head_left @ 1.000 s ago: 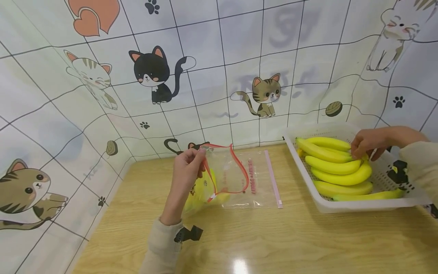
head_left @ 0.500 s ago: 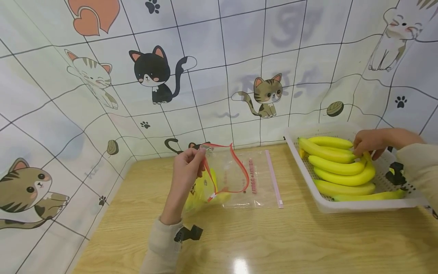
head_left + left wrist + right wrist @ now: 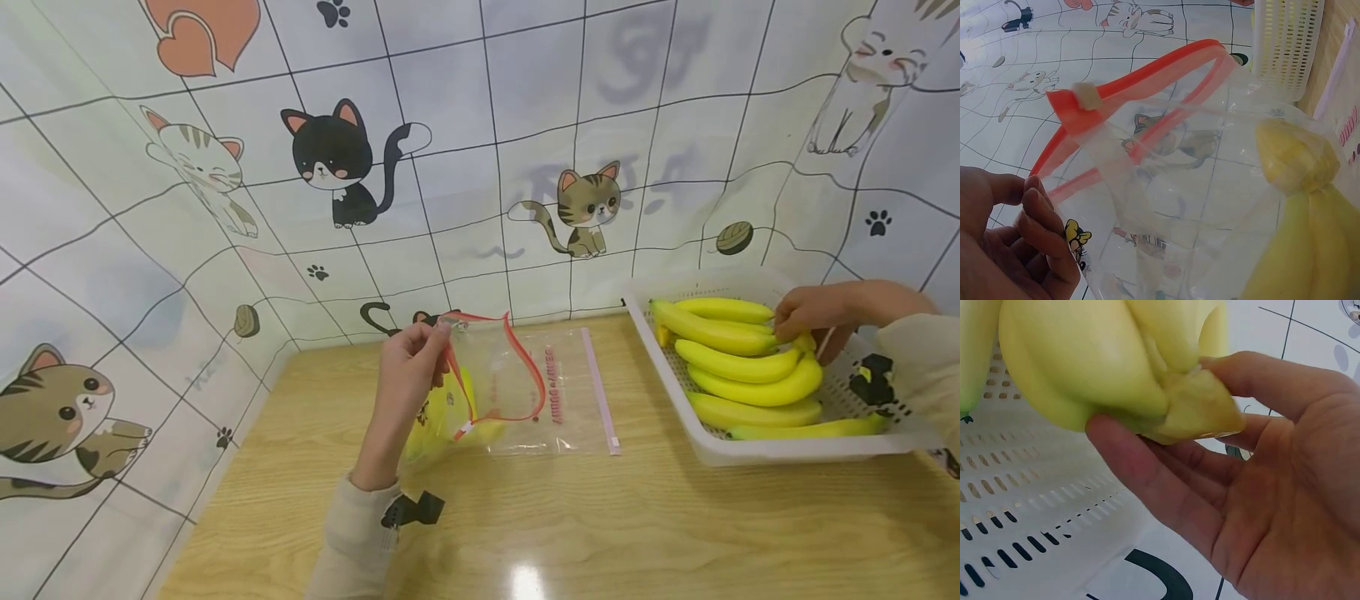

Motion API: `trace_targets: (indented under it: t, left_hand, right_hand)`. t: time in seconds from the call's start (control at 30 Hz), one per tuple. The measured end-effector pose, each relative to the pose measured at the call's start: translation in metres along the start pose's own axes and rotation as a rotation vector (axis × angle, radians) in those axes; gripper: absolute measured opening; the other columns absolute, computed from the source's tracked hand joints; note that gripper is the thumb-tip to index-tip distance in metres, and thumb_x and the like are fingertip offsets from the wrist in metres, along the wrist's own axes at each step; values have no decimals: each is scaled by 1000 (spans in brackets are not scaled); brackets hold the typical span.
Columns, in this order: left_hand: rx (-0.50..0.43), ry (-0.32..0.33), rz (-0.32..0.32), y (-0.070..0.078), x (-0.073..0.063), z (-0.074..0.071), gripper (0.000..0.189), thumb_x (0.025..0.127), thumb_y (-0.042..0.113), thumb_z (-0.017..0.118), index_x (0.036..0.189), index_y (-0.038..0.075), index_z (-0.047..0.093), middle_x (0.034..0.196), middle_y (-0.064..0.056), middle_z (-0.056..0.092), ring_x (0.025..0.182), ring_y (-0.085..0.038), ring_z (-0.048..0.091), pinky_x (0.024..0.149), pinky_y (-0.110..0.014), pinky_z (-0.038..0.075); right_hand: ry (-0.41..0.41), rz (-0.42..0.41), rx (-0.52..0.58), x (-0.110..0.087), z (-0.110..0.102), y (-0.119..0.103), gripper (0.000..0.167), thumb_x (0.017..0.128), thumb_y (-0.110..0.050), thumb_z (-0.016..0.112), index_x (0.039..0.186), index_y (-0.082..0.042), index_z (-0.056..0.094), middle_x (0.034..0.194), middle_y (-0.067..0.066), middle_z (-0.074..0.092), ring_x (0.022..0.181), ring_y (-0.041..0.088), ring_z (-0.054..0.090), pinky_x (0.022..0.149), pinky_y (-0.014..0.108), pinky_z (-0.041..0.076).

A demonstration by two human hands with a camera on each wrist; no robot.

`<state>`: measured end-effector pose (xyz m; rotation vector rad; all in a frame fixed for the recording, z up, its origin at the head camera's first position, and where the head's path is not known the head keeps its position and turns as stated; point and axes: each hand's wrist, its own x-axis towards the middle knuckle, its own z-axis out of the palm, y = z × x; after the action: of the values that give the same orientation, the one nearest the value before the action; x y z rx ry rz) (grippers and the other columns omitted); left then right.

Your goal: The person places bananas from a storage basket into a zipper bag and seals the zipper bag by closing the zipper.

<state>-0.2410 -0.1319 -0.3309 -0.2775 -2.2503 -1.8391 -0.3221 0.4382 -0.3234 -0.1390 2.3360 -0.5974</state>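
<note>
My left hand [image 3: 412, 358], left of centre in the head view, pinches the rim of a clear bag [image 3: 498, 379] between thumb and fingers. The bag's mouth, edged in a red zip strip, gapes toward the middle of the frame, and bagged bananas [image 3: 1310, 244] show through the plastic at the lower right of the left wrist view. Just beside it, a second clear bag [image 3: 573, 400] with a pink strip (a white slider at its lower end) lies flat on the bench [image 3: 600, 533].

At the right of the head view, my right hand [image 3: 821, 312] reaches over a white basket [image 3: 810, 454]. Its thumb and fingers are closed round the stem end of a banana bunch [image 3: 757, 379], which is in the basket. Another banana [image 3: 817, 427] lies by the basket's near wall, at the frame's lower right.
</note>
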Motion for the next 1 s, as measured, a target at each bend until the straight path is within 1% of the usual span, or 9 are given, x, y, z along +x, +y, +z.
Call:
trace_targets:
  t: [0.1,0.27,0.37,0.47,0.57,0.67,0.8,0.9,1.0]
  left_hand:
    - [-3,-2,2,-1,0,0,37,103,37,64,81,7,61,63,-6,56,50,-20,46,47,-23,39]
    - [-7,-7,-6,-2,0,0,38,103,39,63,82,7,61,64,-8,56,50,-20,47,48,-24,40]
    - [-11,-10,-11,-2,0,0,39,103,39,63,82,6,61,64,-7,56,51,-19,48,48,-24,41]
    - [-6,-7,-8,-2,0,0,39,103,39,63,82,7,61,64,-5,56,51,-18,47,48,-25,41]
    - [5,-3,2,-1,0,-1,38,103,38,63,82,7,61,63,-4,56,51,-20,47,48,-26,41]
    - [14,-1,4,-2,0,-2,37,103,37,63,81,7,61,62,-3,56,52,-25,47,48,-26,41]
    - [15,-3,0,-2,0,-2,36,103,37,63,81,8,61,62,-2,56,52,-28,47,48,-25,41]
    - [15,-4,-2,-2,-1,-2,37,103,37,63,80,7,60,62,-4,56,51,-24,47,48,-25,41]
    - [14,-6,0,-2,-1,-3,37,103,37,63,80,7,60,62,-5,56,50,-19,47,48,-24,40]
  right_hand:
    - [11,-6,11,1,2,0,33,105,-20,53,120,10,54,98,6,63,82,17,64,77,38,64]
    - [41,-27,-5,4,2,4,30,103,-16,56,117,10,55,98,8,62,82,18,63,75,39,65]
    - [60,-36,-29,4,1,3,34,103,-20,61,117,11,58,101,9,63,85,18,63,76,39,64]
    - [52,-39,-8,3,-1,1,40,100,-21,68,121,12,59,109,11,64,91,18,63,80,38,64]
    - [21,-57,21,0,-3,-1,39,97,-16,71,122,12,59,114,11,64,92,17,62,83,35,63]
    - [6,-74,22,-4,-5,-6,31,96,-14,69,118,7,63,107,6,65,81,13,60,77,29,62]
    - [3,-108,-3,-14,-11,-14,27,101,-19,64,117,2,66,97,3,67,69,11,59,69,26,59]
    - [-8,-164,-7,-25,-16,-22,29,104,-21,59,120,4,64,101,5,70,72,14,65,70,29,61]
    - [27,-207,-12,-36,-20,-34,30,106,-22,57,121,4,63,102,6,71,74,17,68,72,32,63]
